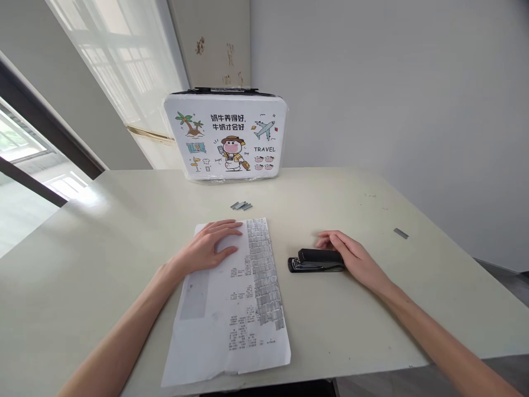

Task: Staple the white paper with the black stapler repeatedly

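Observation:
My left hand (215, 245) lies flat on the upper part of a printed paper sheet (194, 347), fingers spread. Rows of staples (264, 264) cover the sheet's right side in a dense band. To the right of the paper, a black stapler (316, 259) rests on the table with its nose pointing left toward the sheet, apart from it. My right hand (351, 253) is closed about the stapler's rear end, its fingers curled on the far side; the palm hides that end.
Several staple strips (241, 205) lie beyond the paper, and another strip (400, 233) lies at the right. A white case (231, 138) with cartoon prints stands at the back of the pale table (124, 220). Loose staples (370, 195) are scattered at the far right.

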A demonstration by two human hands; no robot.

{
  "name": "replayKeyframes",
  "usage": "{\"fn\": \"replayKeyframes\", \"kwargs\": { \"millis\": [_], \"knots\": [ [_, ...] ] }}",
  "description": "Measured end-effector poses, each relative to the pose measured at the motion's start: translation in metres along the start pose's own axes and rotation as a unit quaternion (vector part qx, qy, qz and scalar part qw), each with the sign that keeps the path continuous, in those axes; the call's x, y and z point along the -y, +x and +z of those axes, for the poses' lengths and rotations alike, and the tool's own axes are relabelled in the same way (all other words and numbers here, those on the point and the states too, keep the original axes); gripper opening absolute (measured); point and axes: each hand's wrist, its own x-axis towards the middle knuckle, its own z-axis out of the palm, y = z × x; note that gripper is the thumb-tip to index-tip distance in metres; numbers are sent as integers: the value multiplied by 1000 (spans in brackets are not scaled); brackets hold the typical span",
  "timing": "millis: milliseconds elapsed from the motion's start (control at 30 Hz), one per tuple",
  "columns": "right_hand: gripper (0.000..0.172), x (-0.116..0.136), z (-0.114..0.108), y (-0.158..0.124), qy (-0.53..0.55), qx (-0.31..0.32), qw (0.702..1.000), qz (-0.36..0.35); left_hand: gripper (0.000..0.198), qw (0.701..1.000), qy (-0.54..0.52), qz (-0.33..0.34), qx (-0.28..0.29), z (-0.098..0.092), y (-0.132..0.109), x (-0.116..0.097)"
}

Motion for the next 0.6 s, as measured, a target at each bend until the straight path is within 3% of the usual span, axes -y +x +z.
{"fn": "replayKeyframes", "kwargs": {
  "millis": [267, 600],
  "knots": [
    [48, -15, 1, 1, 44, -19, 999, -5, 38, 1000, 5, -2, 1, 2, 0, 2],
    [45, -11, -1, 3, 52, 11, 999, -5, 34, 1000, 4, -8, -13, -4, 3, -7]
  ]
}}
